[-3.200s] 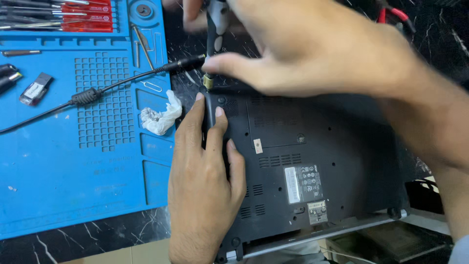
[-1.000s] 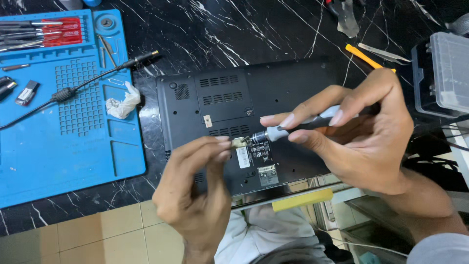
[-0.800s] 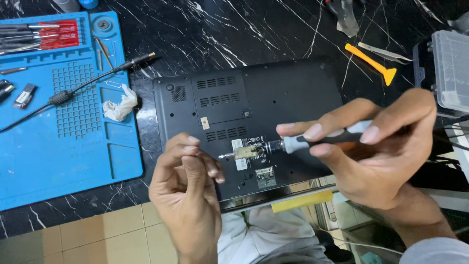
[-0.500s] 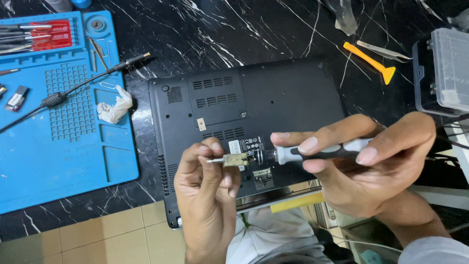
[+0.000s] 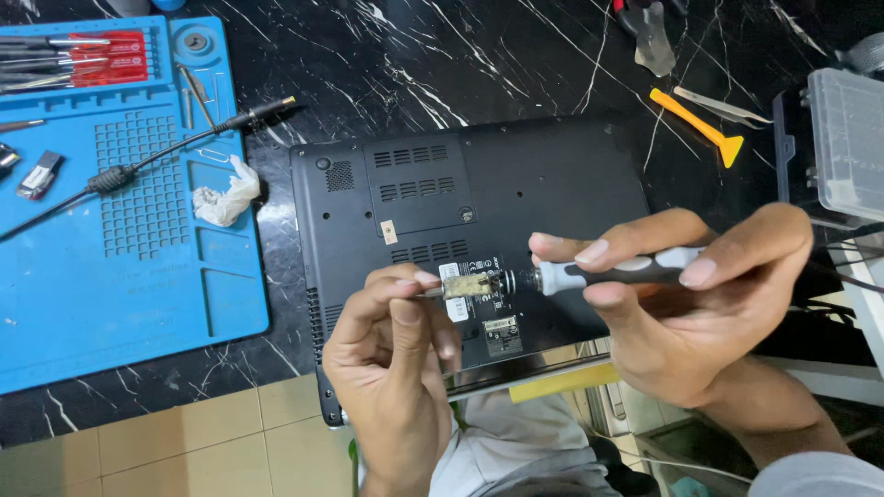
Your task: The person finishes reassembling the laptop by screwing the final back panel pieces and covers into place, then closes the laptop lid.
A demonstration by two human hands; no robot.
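Note:
A black laptop [image 5: 516,198] lies upside down on the dark marble table, its near edge over the table's rim. My right hand [image 5: 700,313] grips a grey-and-black screwdriver [image 5: 608,271] held level above the laptop, shaft pointing left. My left hand [image 5: 391,359] pinches the screwdriver's tip end [image 5: 465,287], where a pale yellowish piece sits around the shaft. Both hands hover over the laptop's near half.
A blue work mat [image 5: 110,212] lies at the left with red-handled tools [image 5: 101,57], a black cable [image 5: 166,147] and a crumpled white wad [image 5: 221,198]. An orange pry tool [image 5: 700,124] and tweezers [image 5: 723,106] lie at the far right beside a clear plastic box [image 5: 847,143].
Both hands left the laptop's far-left corner and came together above its near half. My left hand rose to the screwdriver's tip and now pinches it.

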